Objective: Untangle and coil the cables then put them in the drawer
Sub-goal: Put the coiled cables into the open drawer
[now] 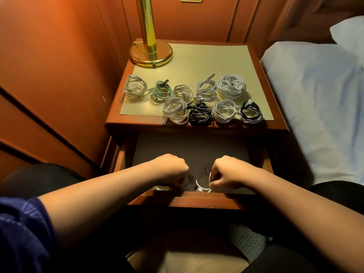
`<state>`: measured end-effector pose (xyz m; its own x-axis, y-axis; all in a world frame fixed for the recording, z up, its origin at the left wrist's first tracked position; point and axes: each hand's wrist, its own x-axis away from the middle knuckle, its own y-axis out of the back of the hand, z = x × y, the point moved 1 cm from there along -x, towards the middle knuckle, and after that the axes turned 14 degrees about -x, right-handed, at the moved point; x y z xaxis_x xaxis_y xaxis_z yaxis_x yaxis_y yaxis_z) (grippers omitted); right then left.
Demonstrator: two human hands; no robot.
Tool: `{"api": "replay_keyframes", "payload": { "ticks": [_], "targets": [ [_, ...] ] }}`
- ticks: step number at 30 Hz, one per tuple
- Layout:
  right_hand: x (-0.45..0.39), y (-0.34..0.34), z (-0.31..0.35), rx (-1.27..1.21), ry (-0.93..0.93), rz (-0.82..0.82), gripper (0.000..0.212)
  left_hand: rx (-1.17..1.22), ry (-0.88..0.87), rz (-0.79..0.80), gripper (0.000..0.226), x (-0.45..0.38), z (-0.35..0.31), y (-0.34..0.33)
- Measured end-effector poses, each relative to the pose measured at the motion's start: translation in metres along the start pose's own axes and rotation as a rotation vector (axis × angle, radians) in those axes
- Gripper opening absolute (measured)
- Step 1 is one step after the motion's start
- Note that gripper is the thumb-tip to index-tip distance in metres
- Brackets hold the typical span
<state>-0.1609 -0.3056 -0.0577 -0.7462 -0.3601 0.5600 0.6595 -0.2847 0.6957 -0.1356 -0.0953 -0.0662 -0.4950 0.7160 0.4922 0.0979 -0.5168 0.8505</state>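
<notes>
My left hand: my left hand (173, 170) is curled tight, knuckles up, down inside the open drawer (197, 200); its fingers close on a pale coil (187, 181) near the drawer's front wall.
My right hand: my right hand (226, 174) is curled too, thumb and fingertips pinching the rim of a white coiled cable (202, 184) that lies in the drawer just beside the other coil.
Where the two coils are: both sit at the front of the drawer, between my hands, close together (I cannot tell whether they touch).
Which way they lie: the white coil lies flat on the drawer floor, its ring facing up; a loose end rises from it towards the back of the drawer.
Coils on top: nine more wound cables rest on the nightstand (275, 123) mat in two rows, among them a teal coil (160, 90), a big white coil (231, 88) at the right of the back row, and a black coil (200, 114) in the front row.
Lamp: a brass lamp base (151, 55) stands at the mat's back left corner.
Hard to make out: my fingertips are hidden under my knuckles, the drawer interior is dark, and the left coil is mostly covered by my hand.
Edge of view: a white-sheeted bed (315, 95) lies to the right.
</notes>
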Motion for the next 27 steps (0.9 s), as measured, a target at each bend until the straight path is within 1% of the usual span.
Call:
{"api": "replay_keyframes", "payload": {
  "ticks": [2, 3, 5, 7, 9, 10, 14, 16, 18, 20, 22, 24, 25, 26, 27],
  "targets": [
    [0.0, -0.002, 0.002, -0.005, -0.008, -0.02, 0.015, 0.045, 0.008, -0.006, 0.02, 0.001, 0.002, -0.002],
    [0.0, -0.002, 0.003, -0.001, -0.008, -0.011, 0.015, 0.091, 0.014, -0.034, 0.014, 0.002, 0.003, -0.003],
    [0.001, 0.0, 0.007, 0.021, -0.026, 0.033, 0.017, 0.15, 0.06, -0.131, 0.019, 0.002, 0.008, -0.004],
    [0.002, 0.002, 0.01, 0.016, -0.067, 0.057, 0.025, 0.164, 0.153, -0.207, 0.025, -0.002, 0.014, -0.007],
    [0.002, 0.001, 0.011, 0.02, -0.081, 0.051, 0.028, 0.167, 0.228, -0.19, 0.029, -0.006, 0.02, -0.013],
    [0.003, -0.001, 0.012, 0.032, -0.073, 0.045, 0.028, 0.175, 0.232, -0.166, 0.027, -0.007, 0.02, -0.016],
    [0.004, -0.009, 0.02, 0.071, -0.048, -0.011, 0.027, 0.268, 0.117, -0.016, 0.025, -0.007, 0.014, -0.021],
    [0.004, -0.006, 0.025, 0.125, -0.059, -0.033, 0.025, 0.216, 0.104, -0.025, 0.026, -0.006, 0.014, -0.016],
    [0.007, 0.008, 0.033, 0.219, -0.047, -0.078, 0.022, 0.205, 0.136, -0.097, 0.029, -0.001, 0.023, -0.003],
    [0.014, 0.033, 0.044, 0.25, -0.002, -0.161, 0.019, 0.313, 0.162, -0.233, 0.031, 0.012, 0.038, 0.012],
    [0.019, 0.06, 0.06, 0.16, 0.115, -0.306, 0.019, 0.479, 0.176, -0.312, 0.027, 0.029, 0.054, 0.03],
    [0.017, 0.081, 0.082, 0.078, 0.328, -0.568, 0.014, 0.584, 0.205, -0.302, 0.02, 0.044, 0.069, 0.044],
    [0.013, 0.09, 0.093, 0.099, 0.44, -0.694, 0.016, 0.597, 0.224, -0.285, 0.02, 0.051, 0.075, 0.05],
    [0.009, 0.097, 0.102, 0.149, 0.51, -0.763, 0.022, 0.607, 0.244, -0.269, 0.021, 0.056, 0.081, 0.053],
    [0.002, 0.104, 0.11, 0.202, 0.528, -0.769, 0.032, 0.623, 0.262, -0.263, 0.021, 0.061, 0.087, 0.054]
  ]
}}
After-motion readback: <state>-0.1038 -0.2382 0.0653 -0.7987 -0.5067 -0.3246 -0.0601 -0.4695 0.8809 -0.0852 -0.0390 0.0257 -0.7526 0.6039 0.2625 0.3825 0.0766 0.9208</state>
